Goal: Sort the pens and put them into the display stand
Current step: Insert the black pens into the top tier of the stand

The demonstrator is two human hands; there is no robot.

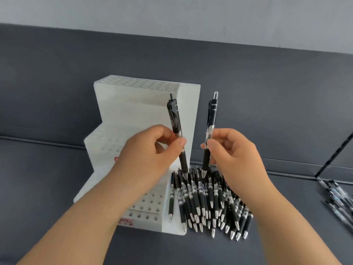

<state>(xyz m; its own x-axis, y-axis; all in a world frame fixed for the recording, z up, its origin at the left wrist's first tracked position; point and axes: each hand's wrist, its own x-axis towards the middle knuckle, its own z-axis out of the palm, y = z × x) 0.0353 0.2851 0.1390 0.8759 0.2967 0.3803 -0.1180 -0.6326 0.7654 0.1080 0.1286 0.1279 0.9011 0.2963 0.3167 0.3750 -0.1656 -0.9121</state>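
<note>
A white stepped display stand (122, 115) with rows of round holes sits on a dark grey surface; none of its visible holes hold a pen. My left hand (150, 150) pinches a black pen (174, 119) upright, tip down, in front of the stand's right side wall. My right hand (231, 150) pinches a second black pen (210, 121) upright, with a clear clicker on top. Both pens hang just above a pile of several black pens (210, 199) lying to the right of the stand.
A smaller group of pens (336, 196) lies at the far right edge. One pen (171, 205) lies against the stand's right wall. A grey wall (172, 14) rises behind the dark surface (57, 83).
</note>
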